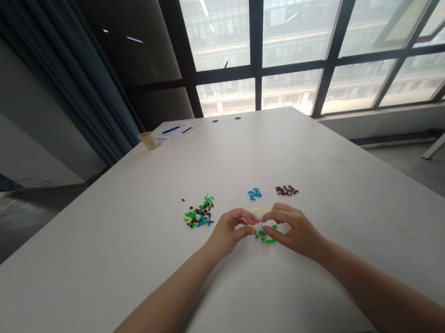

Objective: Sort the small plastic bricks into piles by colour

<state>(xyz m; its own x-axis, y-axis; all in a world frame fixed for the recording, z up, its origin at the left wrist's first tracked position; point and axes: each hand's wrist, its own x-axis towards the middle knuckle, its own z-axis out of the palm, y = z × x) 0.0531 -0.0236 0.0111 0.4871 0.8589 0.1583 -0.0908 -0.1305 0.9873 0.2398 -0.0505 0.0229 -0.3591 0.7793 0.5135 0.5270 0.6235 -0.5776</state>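
Your left hand (227, 232) comes in from the left of the green pieces (270, 241), your right hand (301, 232) from the right. Fingertips of both nearly meet just over the far part of that group. Left: fingers curled, thumb and index close together, narrow gap. Whether you've got a piece pinched there, can't tell, too small and blurry. Right: thumb and index bent toward the left hand's tips, small gap between them; can't tell if it holds anything.

Green pieces lie loose on the white table (356, 269), partly under your right fingers. Pale yellow pieces (259, 212) sit just beyond the green ones, partly hidden by your fingers. Blue pieces (254, 194) bunched farther beyond the green; dark brown pieces (287, 190) beyond and to the right of it. Mixed pile (199, 215), colors jumbled, left of the green and a bit beyond, with one stray dark piece (183, 200) off its far left.

Well beyond the green, far left: paper cup (148, 141), papers (169, 136) next to it, blue pen (171, 130) on top. Past those, left, curtain (65, 72); window frame (253, 25) behind the table's far edge.
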